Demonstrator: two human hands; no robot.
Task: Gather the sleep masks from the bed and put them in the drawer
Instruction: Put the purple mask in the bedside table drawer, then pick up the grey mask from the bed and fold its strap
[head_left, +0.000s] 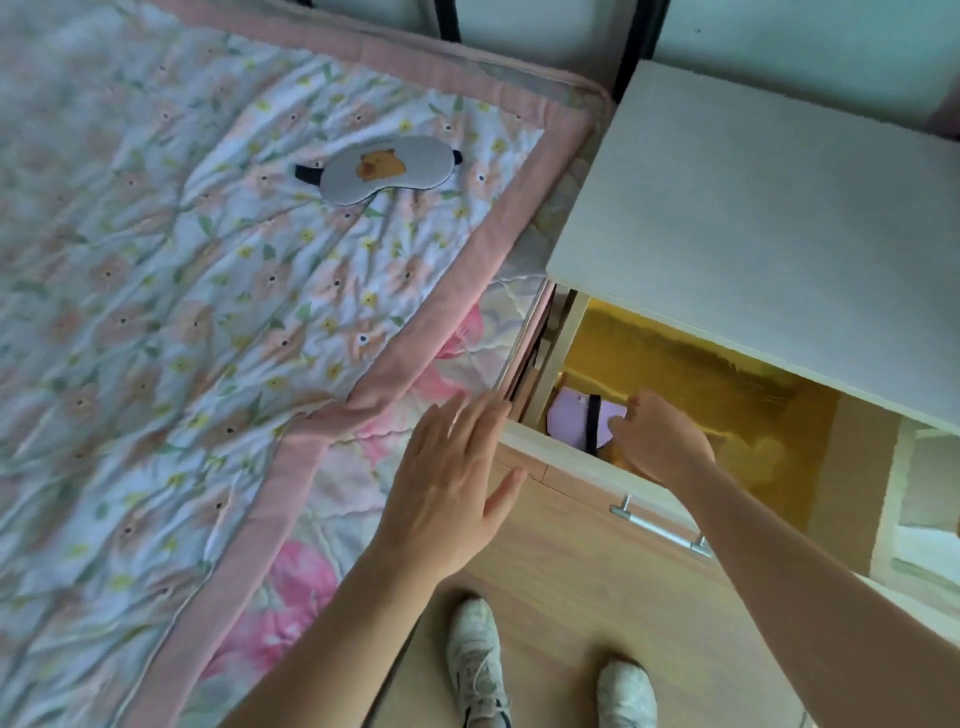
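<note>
Two sleep masks in view. One lilac fabric sleep mask with a dark strap (576, 422) lies inside the open gold-lined drawer (701, 374) of the pale wooden bedside cabinet (753, 208); the right hand (662, 441) is down in the drawer, fingertips touching the mask's edge, grip not discernible. One grey sleep mask printed with an orange bear (376, 169) lies on the floral quilt with pink border (208, 260), well apart from the left hand (449, 488), which hovers flat, fingers spread, empty, beside the drawer's front corner.
</note>
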